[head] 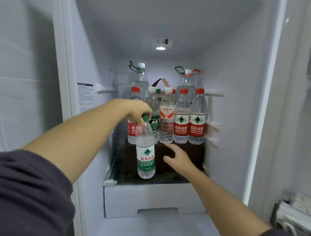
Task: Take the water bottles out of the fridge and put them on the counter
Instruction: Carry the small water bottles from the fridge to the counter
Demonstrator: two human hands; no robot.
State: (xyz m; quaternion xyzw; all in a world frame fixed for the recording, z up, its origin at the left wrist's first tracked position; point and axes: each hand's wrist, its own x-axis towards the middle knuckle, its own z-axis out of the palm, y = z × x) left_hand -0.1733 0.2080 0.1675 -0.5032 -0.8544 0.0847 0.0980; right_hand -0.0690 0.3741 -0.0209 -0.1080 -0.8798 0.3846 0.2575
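My left hand [137, 112] grips a green-labelled water bottle [146, 158] by its green cap and neck, holding it in front of the fridge shelf, tilted slightly. My right hand [178, 157] reaches in with relaxed fingers and holds nothing, just below the row of bottles. Several small bottles stand on a dark brown box [188, 152] inside the open fridge: a red-labelled bottle [132, 129] behind my left hand, a green-labelled one [154, 116], a white-capped one [166, 118], and two more red-labelled ones [181, 122] [197, 121]. Two large jugs [140, 76] [188, 80] stand behind them.
The glass shelf [166, 180] sits over a white drawer [153, 199]. The fridge's white side walls close in left and right. A door bin [292, 214] with packets is at the right edge. A strap handle [160, 81] rises between the jugs.
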